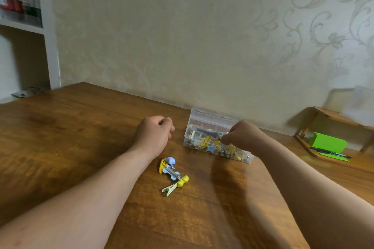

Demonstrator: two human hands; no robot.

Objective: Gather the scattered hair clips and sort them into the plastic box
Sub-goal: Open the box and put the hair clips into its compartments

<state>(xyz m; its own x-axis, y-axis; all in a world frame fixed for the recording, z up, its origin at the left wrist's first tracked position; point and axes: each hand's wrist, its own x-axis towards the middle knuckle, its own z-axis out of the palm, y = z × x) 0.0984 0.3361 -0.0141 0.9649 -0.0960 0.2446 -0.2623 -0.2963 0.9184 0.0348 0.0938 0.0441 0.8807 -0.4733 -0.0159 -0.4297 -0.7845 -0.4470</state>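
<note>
Our left hand [155, 133] rests on the table [81, 127] left of the plastic box [204, 120], fingers curled in. Right hand [242, 133] is over the box, fingers bunched; we can't tell if they pinch anything. Loose hair clips [174, 174] lie nearer.
</note>
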